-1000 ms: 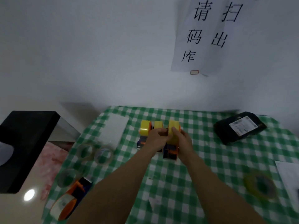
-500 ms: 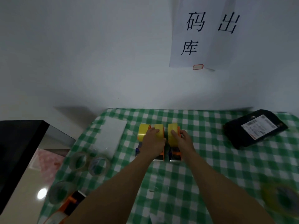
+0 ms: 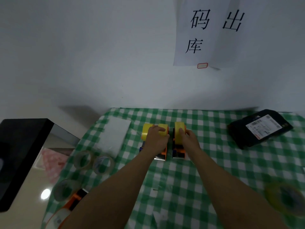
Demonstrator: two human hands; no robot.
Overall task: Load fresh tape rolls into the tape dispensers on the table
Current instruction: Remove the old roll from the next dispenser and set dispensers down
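Observation:
Orange tape dispensers stand side by side at the middle of the green checked table [image 3: 206,164], each carrying a yellow tape roll. My left hand [image 3: 156,138] lies over the left pair of dispensers [image 3: 162,152], fingers on a yellow roll [image 3: 146,133]. My right hand [image 3: 188,138] grips the right dispenser [image 3: 179,152] with fingers on its yellow roll [image 3: 178,132]. Clear tape rolls [image 3: 103,164] lie on the cloth at left. Another orange dispenser [image 3: 73,200] with a clear roll lies at the near left edge.
A black parcel [image 3: 260,128] with a white label rests at the far right. A yellowish tape roll [image 3: 287,199] lies near right. A white sheet [image 3: 113,136] lies far left on the cloth. A black box [image 3: 19,156] stands left of the table. The wall is close behind.
The right-hand dispenser has been set down beside the left ones. Both hands have moved slightly apart and rest on the dispensers. The view has tilted downward.

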